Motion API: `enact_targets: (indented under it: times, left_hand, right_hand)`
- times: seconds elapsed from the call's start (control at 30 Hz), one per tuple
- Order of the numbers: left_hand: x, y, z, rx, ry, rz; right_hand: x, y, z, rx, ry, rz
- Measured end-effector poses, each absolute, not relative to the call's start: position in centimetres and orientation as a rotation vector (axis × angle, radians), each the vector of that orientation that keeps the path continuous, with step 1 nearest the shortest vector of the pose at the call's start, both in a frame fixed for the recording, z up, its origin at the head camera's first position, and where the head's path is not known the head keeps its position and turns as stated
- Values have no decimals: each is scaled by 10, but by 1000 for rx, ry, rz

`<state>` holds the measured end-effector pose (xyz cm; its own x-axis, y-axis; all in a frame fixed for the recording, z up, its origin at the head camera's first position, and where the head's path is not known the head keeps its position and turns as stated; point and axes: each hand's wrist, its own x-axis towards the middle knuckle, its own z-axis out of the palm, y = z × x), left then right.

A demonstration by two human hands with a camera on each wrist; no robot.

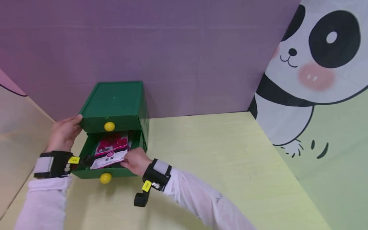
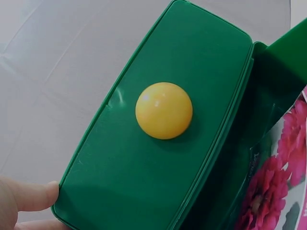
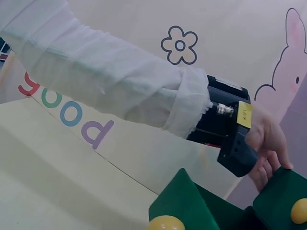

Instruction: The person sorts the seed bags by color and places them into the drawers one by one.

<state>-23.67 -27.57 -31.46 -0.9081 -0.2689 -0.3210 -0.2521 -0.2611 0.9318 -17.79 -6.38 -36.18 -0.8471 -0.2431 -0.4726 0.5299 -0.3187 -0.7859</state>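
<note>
A small green drawer cabinet (image 1: 115,99) has its lower drawer (image 1: 120,173) pulled out and its upper drawer (image 2: 120,177) closed, each with a yellow round knob. Inside the lower drawer lies a packet (image 1: 110,153) printed with pink flowers, its near end raised on the drawer's front edge. My right hand (image 1: 137,160) pinches the packet's near right corner. At the cabinet's upper left front corner rests my left hand (image 1: 64,134). In the left wrist view, the left fingers (image 2: 38,196) touch that corner. The right wrist view shows the left hand (image 3: 268,143) but not the right.
A pale yellow tabletop (image 1: 201,153) lies under the cabinet. Behind it stands a purple wall (image 1: 178,57), with a panda picture (image 1: 316,57) on the right wall. Another flat item beneath the packet is mostly hidden. Both wrists wear black straps.
</note>
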Motion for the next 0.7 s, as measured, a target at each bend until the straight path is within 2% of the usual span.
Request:
enact_targets:
  times: [0.27, 0.7]
  left_hand:
    - [-236, -276, -315, 634, -1884, -2429]
    - [-239, -280, -317, 641, -1892, -2441]
  right_hand:
    - [-186, -58, -355, 238, 1432, -2028]
    - [-187, -54, -350, 156, 1414, -2013]
